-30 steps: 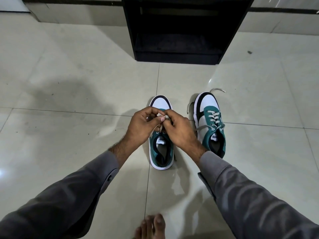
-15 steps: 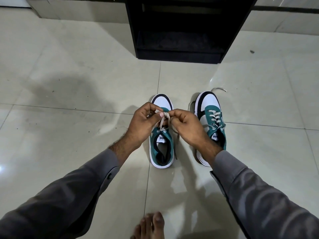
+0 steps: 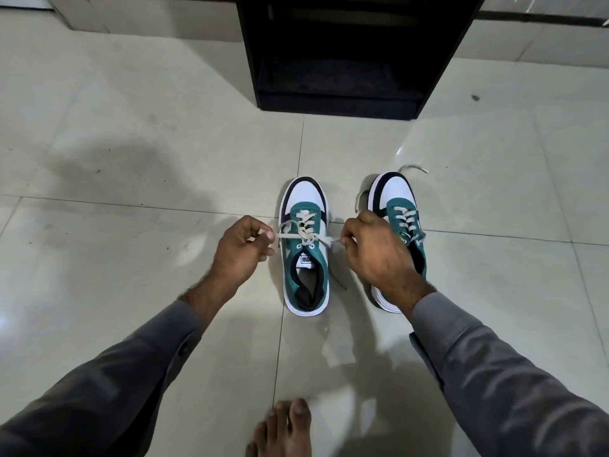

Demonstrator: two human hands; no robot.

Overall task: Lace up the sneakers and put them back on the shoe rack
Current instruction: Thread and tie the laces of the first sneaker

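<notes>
Two white, teal and black sneakers stand side by side on the floor, toes pointing away from me. The left sneaker (image 3: 306, 258) has its pale lace (image 3: 304, 230) crossed over the tongue and stretched sideways. My left hand (image 3: 242, 250) pinches one lace end at the shoe's left. My right hand (image 3: 372, 250) pinches the other end at its right and covers part of the right sneaker (image 3: 400, 206). That shoe's lace ends trail loose on the floor near its toe. The black shoe rack (image 3: 349, 54) stands beyond the shoes.
The floor is pale glossy tile (image 3: 131, 159) with grout lines. My bare foot (image 3: 285, 430) shows at the bottom edge. A low wall base runs behind the rack. A small dark speck (image 3: 475, 97) lies on the tile at the right.
My hands were together over the left sneaker's laces; they have pulled apart sideways, drawing the lace ends taut to the left and right.
</notes>
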